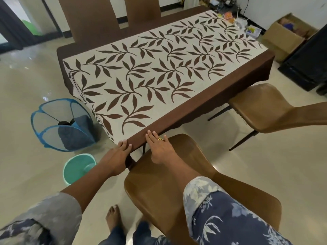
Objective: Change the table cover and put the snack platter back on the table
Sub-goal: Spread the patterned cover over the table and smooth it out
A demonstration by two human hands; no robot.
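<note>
A cream table cover (159, 71) with brown leaf print and a brown border lies spread over the long table. My left hand (120, 152) rests at the near corner of the cover, fingers laid on the brown border. My right hand (159, 147), wearing a ring, lies flat on the brown border just to the right, fingers straight. At the table's far right end sit several small packets and a clear plastic item (238, 22); I cannot tell whether this is the snack platter.
A brown chair (177, 183) stands right in front of me, another (274, 110) at the right, and two chair backs (92, 16) behind the table. A blue mesh laundry basket (63, 124) and a teal bucket (77, 168) sit on the floor at left. A cardboard box (286, 38) stands far right.
</note>
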